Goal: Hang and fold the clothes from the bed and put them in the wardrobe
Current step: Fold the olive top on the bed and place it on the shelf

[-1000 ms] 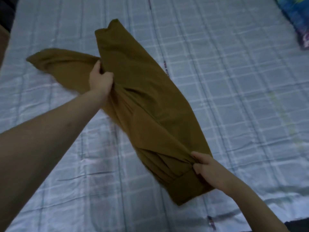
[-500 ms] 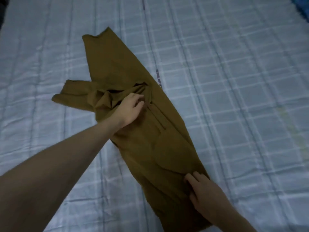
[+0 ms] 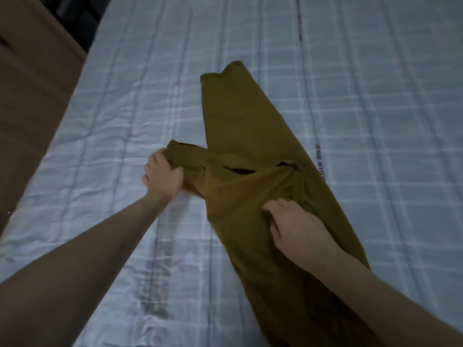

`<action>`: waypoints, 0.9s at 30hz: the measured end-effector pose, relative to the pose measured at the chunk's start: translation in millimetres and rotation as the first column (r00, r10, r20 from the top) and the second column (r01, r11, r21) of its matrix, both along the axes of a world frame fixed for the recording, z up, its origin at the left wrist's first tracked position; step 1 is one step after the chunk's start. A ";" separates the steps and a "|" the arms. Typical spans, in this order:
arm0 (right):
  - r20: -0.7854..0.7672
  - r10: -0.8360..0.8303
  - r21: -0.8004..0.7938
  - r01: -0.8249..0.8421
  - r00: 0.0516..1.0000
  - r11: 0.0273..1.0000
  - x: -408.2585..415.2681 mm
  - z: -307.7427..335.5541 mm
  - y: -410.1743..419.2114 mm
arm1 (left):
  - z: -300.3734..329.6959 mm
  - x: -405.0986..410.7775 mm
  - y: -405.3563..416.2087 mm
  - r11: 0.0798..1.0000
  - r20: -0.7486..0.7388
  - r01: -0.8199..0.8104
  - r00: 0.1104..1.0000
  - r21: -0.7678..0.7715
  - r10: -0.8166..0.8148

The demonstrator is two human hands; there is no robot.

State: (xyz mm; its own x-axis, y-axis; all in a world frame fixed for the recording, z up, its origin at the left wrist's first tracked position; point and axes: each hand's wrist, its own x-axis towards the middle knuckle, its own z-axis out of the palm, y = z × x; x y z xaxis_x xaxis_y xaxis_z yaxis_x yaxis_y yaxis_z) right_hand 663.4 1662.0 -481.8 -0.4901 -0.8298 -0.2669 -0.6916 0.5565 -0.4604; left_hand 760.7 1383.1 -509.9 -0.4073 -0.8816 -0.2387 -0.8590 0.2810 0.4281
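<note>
An olive-brown garment [image 3: 245,126] lies folded lengthwise on the bed [image 3: 375,96], running from the upper middle down to the lower right. Its sleeve sticks out to the left at mid-length. My left hand [image 3: 164,175] grips the end of that sleeve. On the garment's body, just right of the sleeve fold, rests my right hand [image 3: 295,226], fingers curled into the bunched cloth. My right forearm covers the lower part of the garment.
A pale blue checked sheet covers the bed. A brown wooden panel [image 3: 32,96] runs along the bed's left edge, with a dark gap [image 3: 82,18] behind it at the top left.
My left hand moved from the garment's middle out to the sleeve end and took hold of it. My right hand moved up from the lower hem to the middle. The view shifted right.
</note>
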 end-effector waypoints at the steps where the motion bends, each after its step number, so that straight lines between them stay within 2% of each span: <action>1: -0.019 -0.018 -0.047 0.017 1.000 0.999 -10.9 -1.2 -20.3 | -5.2 -7.4 -11.4 0.995 0.008 -0.082 0.997 0.048 0.082; 3: -0.032 -0.090 -0.149 0.084 0.995 0.985 -33.6 -2.8 -59.7 | -11.7 -19.5 -31.8 0.989 0.124 -0.109 0.988 0.095 0.097; 5: 0.008 -0.133 -0.205 0.132 0.991 0.970 -54.5 -4.3 -96.7 | -13.0 -26.4 -48.7 0.994 0.283 0.005 0.958 0.108 -0.036; 7: 0.144 -0.132 -0.130 0.151 0.981 0.980 -71.6 -5.4 -131.2 | -6.1 -35.1 -69.7 0.973 0.316 0.144 0.928 0.181 -0.196; 9: 0.214 -0.092 0.046 0.084 0.973 0.995 -85.2 -11.4 -159.8 | 8.4 -53.2 -94.9 0.943 0.168 0.256 0.941 0.211 -0.293; 11: 0.161 -0.062 0.147 0.038 0.985 0.988 -94.1 -17.7 -177.3 | 27.5 -79.2 -121.3 0.929 -0.090 0.320 0.947 0.185 -0.308; 12: 0.172 -0.098 0.091 0.083 0.980 0.992 -100.2 -19.7 -181.5 | 37.6 -94.6 -134.9 0.927 -0.227 0.333 0.929 0.172 -0.291; 13: 0.253 -0.164 -0.005 0.171 0.954 0.985 -106.5 -19.2 -184.4 | 45.7 -110.0 -146.8 0.924 -0.335 0.339 0.903 0.174 -0.268; 15: 0.489 -0.297 -0.110 0.396 0.820 0.911 -121.2 -16.8 -188.1 | 55.5 -140.1 -163.0 0.919 -0.389 0.376 0.870 0.123 -0.303; 16: 0.551 -0.346 -0.107 0.476 0.759 0.873 -129.6 -15.5 -190.1 | 56.4 -155.5 -167.9 0.913 -0.347 0.403 0.866 0.055 -0.361; 17: 0.549 -0.381 -0.092 0.507 0.744 0.857 -139.0 -16.1 -193.0 | 56.2 -170.4 -170.2 0.908 -0.284 0.419 0.869 -0.014 -0.406; 20: 0.407 -0.426 -0.086 0.499 0.808 0.862 -164.5 -27.6 -197.2 | 48.1 -211.0 -169.0 0.901 -0.200 0.415 0.879 -0.123 -0.432; 22: 0.278 -0.462 -0.142 0.511 0.843 0.848 -178.9 -38.6 -194.3 | 36.5 -234.7 -165.1 0.882 -0.136 0.429 0.879 -0.196 -0.458; 25: -0.073 -0.464 -0.211 0.441 0.883 0.872 -191.8 -60.4 -182.3 | 16.5 -269.1 -155.2 0.808 0.039 0.484 0.864 -0.335 -0.502; 27: -0.162 -0.446 -0.224 0.407 0.880 0.885 -196.1 -78.6 -175.1 | 0.1 -285.9 -148.5 0.750 0.139 0.524 0.845 -0.404 -0.516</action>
State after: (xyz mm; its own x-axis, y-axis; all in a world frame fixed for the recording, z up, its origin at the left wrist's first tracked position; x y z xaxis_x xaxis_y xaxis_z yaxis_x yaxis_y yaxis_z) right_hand 467.3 1486.9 -560.4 -0.8344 -0.5510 0.0090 -0.4939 0.7405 -0.4557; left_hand 474.8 1234.7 -509.8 -0.8314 -0.5494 0.0835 -0.5338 0.8313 0.1547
